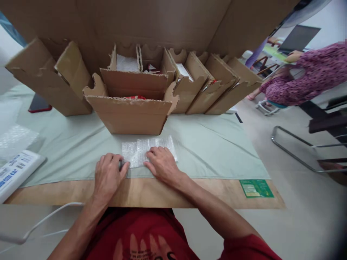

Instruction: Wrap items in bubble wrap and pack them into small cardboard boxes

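Note:
A small sheet of bubble wrap (141, 147) lies flat on the pale green cloth (211, 144) near the table's front edge. My left hand (107, 176) is curled at the sheet's left end, thumb and fingers pinched around a small dark object I cannot make out. My right hand (162, 164) rests on the lower middle of the sheet, fingers bent and pressing down on it. Just behind the sheet stands an open cardboard box (130, 115) with something red inside.
A row of open cardboard boxes (206, 90) stands at the back against a tall cardboard wall. More bubble wrap (15, 139) and a white printed packet (16, 171) lie at left. A green label (256, 188) sits on the wooden edge. Another person (303, 77) sits far right.

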The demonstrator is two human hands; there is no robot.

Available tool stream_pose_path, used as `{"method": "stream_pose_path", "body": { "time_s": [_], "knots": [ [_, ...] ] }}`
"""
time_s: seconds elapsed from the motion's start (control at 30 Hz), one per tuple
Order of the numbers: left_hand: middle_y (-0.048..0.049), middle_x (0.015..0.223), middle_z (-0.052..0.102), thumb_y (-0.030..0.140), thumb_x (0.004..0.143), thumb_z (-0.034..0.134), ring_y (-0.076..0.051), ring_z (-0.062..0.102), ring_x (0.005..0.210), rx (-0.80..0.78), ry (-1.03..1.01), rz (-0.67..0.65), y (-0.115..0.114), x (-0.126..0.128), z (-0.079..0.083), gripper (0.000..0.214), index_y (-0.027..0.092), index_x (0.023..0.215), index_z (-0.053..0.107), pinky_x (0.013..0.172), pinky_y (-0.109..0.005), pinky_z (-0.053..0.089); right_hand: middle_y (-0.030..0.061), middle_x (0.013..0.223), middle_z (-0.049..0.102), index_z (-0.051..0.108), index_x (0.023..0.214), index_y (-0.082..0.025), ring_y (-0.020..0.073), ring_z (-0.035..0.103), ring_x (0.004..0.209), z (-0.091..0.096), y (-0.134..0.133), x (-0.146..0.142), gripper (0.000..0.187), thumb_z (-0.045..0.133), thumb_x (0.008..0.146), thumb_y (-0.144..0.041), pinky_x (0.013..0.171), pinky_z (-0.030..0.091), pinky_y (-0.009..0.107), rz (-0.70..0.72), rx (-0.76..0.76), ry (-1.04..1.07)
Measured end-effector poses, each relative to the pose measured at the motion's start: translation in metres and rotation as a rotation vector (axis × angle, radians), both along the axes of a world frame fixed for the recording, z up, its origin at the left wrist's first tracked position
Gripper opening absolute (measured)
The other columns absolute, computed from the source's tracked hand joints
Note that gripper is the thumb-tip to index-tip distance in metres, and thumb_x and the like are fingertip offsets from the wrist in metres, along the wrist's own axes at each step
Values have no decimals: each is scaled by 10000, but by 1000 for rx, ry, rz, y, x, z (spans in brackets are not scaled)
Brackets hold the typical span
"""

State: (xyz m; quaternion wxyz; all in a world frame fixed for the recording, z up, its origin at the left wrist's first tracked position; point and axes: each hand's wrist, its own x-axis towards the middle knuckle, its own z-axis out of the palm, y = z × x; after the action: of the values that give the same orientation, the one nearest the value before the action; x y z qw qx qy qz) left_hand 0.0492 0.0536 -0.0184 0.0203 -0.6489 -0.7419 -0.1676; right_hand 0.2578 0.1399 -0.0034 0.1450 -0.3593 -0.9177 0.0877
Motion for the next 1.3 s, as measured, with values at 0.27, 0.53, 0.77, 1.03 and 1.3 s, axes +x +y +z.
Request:
{"method": "stream_pose_path", "body": {
  "time_s": [0.27,0.53,0.77,1.03,1.3],
  "knots": [
    [-30,801,686,493,830,520,-199,622,700,-50,-545,122,1,-16,15,283,237,789,634,717,-335,501,11,844,711,671,917,-211,159,642,771,12,13,56,145,603,955,-334,746,519,282,-355,-374,877],
    [-83,959,755,534,804,485,-282,690,902,-99,-488,261,-9,-58,16,391,229,918,701,880,-427,526,19,686,690,683,758,-189,156,617,614,-1,4,146,307,747,761,-489,604,468,279,-790,-509,807],
    [-104,981,691,500,902,482,-268,646,832,-13,-249,175,-9,-60,-1,375,230,1059,691,787,-429,533,67,887,770,729,948,-189,203,694,761,6,17,141,287,605,891,-441,710,547,337,-726,-132,569],
    [-132,1042,727,451,932,463,-291,691,933,39,-230,222,18,-46,1,440,180,1182,704,874,-440,542,40,872,789,770,923,-224,212,701,830,-1,83,110,156,637,842,-238,798,531,322,-604,-195,120],
    [-69,941,729,402,848,535,-234,694,838,77,-402,251,22,-46,3,292,210,969,720,869,-418,568,97,1088,777,713,875,-226,268,707,1065,3,63,117,158,590,924,-314,994,505,458,-426,32,462]
  ]
}}
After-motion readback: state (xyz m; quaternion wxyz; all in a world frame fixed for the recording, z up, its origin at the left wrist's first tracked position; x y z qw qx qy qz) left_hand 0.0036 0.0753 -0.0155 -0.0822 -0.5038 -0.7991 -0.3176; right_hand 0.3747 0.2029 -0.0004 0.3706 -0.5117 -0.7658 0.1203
